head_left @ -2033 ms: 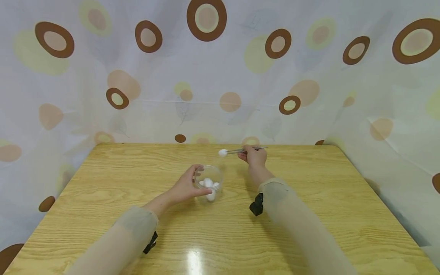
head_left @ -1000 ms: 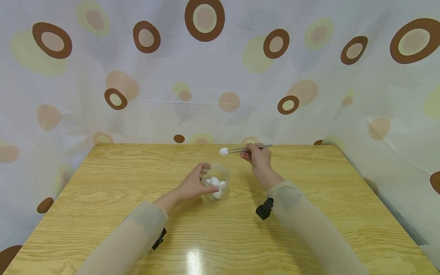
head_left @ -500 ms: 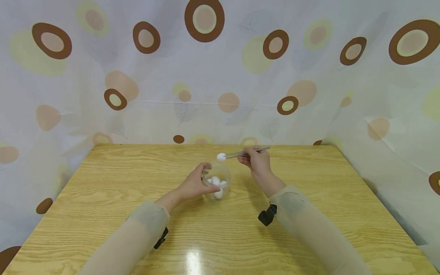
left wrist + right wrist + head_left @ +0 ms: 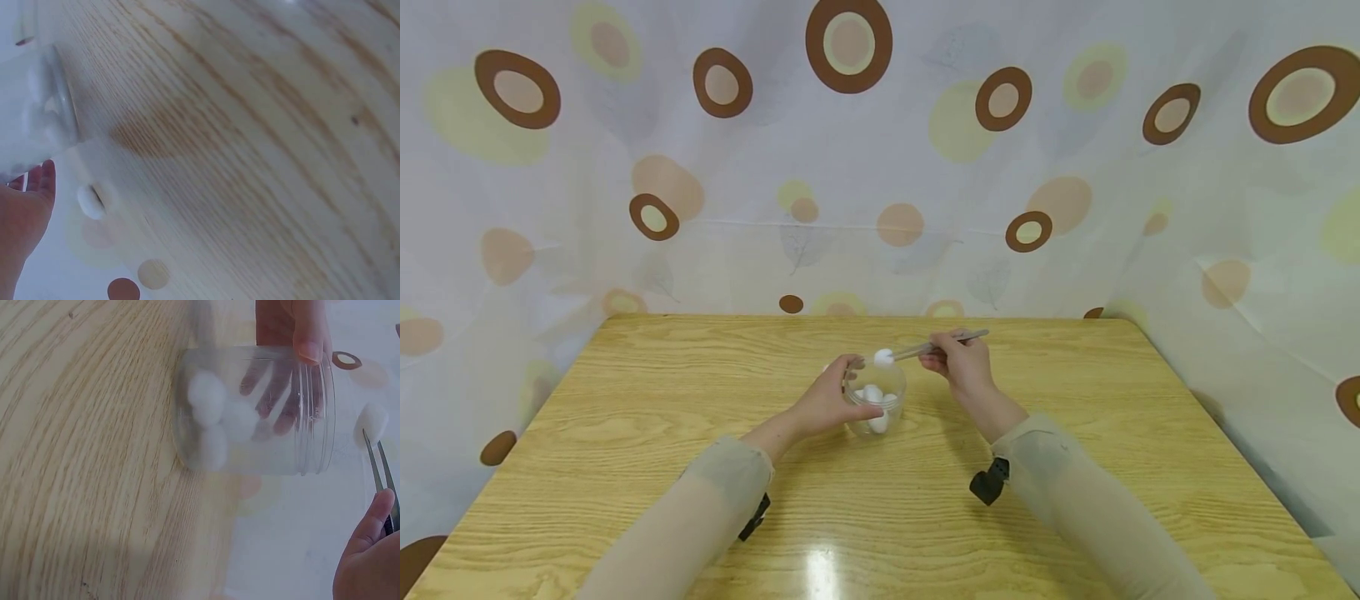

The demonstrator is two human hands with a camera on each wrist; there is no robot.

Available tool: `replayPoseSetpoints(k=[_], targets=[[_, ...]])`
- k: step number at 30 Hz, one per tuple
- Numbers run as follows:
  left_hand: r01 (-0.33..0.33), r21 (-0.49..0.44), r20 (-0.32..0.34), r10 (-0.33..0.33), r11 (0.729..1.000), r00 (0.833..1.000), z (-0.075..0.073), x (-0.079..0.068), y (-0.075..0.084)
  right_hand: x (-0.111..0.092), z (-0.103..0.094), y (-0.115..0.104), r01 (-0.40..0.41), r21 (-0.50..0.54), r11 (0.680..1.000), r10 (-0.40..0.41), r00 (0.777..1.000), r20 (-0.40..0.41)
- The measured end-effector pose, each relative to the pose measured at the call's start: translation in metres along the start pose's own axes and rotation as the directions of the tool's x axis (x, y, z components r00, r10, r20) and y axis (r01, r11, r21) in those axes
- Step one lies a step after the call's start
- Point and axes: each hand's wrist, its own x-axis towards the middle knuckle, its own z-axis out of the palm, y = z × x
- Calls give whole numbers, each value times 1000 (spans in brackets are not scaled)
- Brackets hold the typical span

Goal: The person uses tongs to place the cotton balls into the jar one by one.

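Observation:
My left hand (image 4: 827,402) grips the upper part of a clear plastic jar (image 4: 272,456), thumb in front and fingers behind. The jar stands upright on the table, with several white cotton balls (image 4: 206,397) at its bottom. In my right hand (image 4: 964,364) a pair of metal tweezers (image 4: 913,351) is pinched. The tweezers' tips hold another cotton ball (image 4: 372,424); the right wrist view shows it just above the jar's open mouth, apart from the rim. One more cotton ball (image 4: 91,202) lies on the table beyond the jar, mostly hidden by my left hand in the head view.
The wooden table (image 4: 700,350) reaches back to a patterned cloth (image 4: 850,192) hanging behind it and along both sides. A small black device (image 4: 989,482) is strapped to my right wrist, and a similar one (image 4: 755,517) to the left.
The jar and left hand have shifted slightly right. My right hand moved a little right, then lowered the tweezers, bringing the cotton ball down to the jar's mouth.

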Motion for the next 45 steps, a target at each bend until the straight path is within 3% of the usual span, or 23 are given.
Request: replayPoseSetpoints(k=[1, 4, 13, 45], targets=[[5, 0, 0, -5, 1000, 1000, 0, 0, 0, 9, -6, 8, 25, 30, 999, -26, 999, 40], [5, 0, -1, -4, 1000, 1000, 0, 1, 1, 7, -5, 10, 48, 13, 999, -49, 997, 53], [13, -21, 8, -13, 1000, 1000, 2, 2, 3, 3, 2, 7, -26, -36, 999, 26, 1000, 6], [4, -4, 2, -4, 1000, 1000, 1, -1, 0, 0, -1, 5, -9, -42, 999, 9, 1000, -1]])
